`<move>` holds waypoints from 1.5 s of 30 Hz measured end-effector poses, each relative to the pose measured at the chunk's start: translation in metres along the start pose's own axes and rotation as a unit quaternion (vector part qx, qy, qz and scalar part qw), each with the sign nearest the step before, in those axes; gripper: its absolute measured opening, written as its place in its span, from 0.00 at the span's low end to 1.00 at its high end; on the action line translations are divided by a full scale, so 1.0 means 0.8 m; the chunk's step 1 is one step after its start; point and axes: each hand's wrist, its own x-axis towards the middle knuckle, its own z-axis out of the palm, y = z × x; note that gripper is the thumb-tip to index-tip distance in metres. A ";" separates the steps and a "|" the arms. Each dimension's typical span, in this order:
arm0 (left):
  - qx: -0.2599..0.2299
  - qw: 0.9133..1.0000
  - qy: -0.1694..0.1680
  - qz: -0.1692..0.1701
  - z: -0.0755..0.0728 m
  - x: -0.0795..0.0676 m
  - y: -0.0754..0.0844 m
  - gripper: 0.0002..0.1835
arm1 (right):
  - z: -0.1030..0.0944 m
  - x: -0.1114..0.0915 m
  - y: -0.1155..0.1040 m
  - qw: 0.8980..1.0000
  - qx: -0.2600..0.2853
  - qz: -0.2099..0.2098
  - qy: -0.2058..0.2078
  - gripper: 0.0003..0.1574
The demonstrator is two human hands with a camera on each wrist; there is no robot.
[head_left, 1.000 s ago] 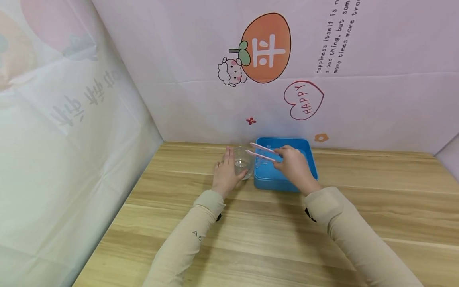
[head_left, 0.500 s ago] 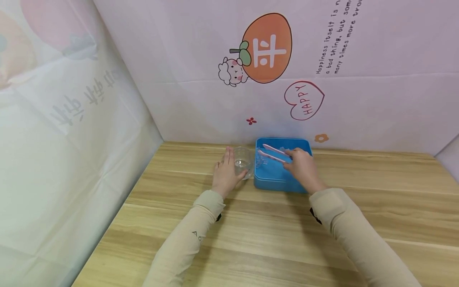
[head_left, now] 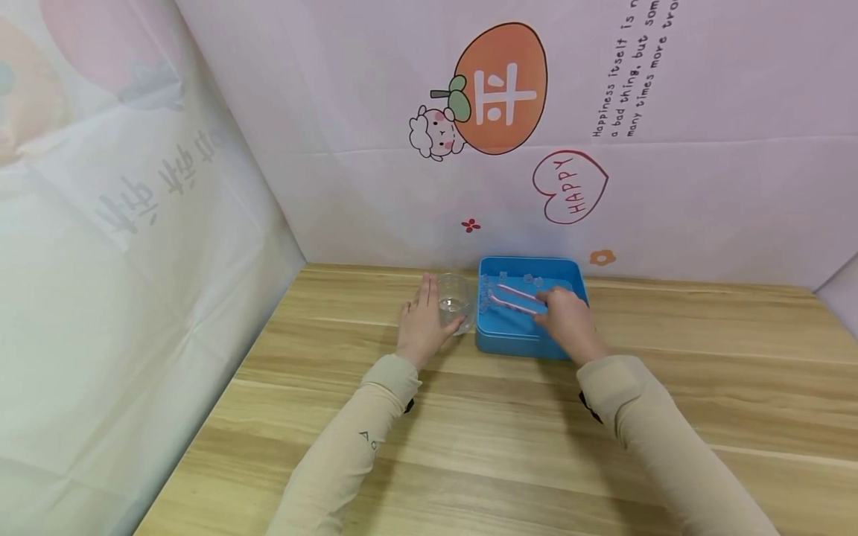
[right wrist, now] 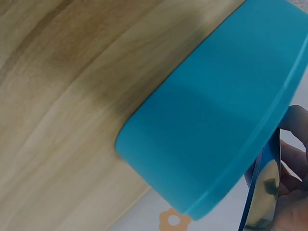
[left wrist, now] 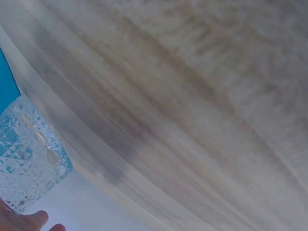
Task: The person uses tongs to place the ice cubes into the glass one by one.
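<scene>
My left hand (head_left: 421,327) holds a clear glass (head_left: 459,289), its fingers along the left side and the thumb round the front. In the left wrist view the glass (left wrist: 29,154) shows a cut diamond pattern, with fingertips at its edge. My right hand (head_left: 566,320) grips pink tongs (head_left: 515,306) over the blue box (head_left: 512,343). Their tips, spread apart, point left, close to a cluster of small clear pieces (head_left: 485,296) inside the box. The tongs (right wrist: 264,187) look shiny, like metal, in the right wrist view.
More clear pieces (head_left: 529,279) lie near the back of the box. The box stands on a wooden table (head_left: 496,447), right beside the glass and close to the printed cloth backdrop (head_left: 375,193). Another cloth (head_left: 134,298) hangs along the left.
My right hand first moved right with the tongs, from near the glass to over the box; then the tips came down toward the pieces. The left hand and glass stayed put.
</scene>
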 end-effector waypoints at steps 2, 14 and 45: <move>-0.003 1.000 0.000 0.000 -0.001 0.000 0.000 0.51 | 0.001 -0.001 0.002 1.000 -0.005 0.003 -0.007 0.23; -0.014 1.000 -0.011 -0.006 -0.005 -0.002 0.003 0.51 | 0.009 0.002 0.007 0.999 0.002 0.015 -0.032 0.24; 0.001 1.000 0.001 0.005 -0.001 -0.002 0.001 0.51 | 0.007 -0.001 0.008 1.000 -0.015 -0.001 -0.027 0.22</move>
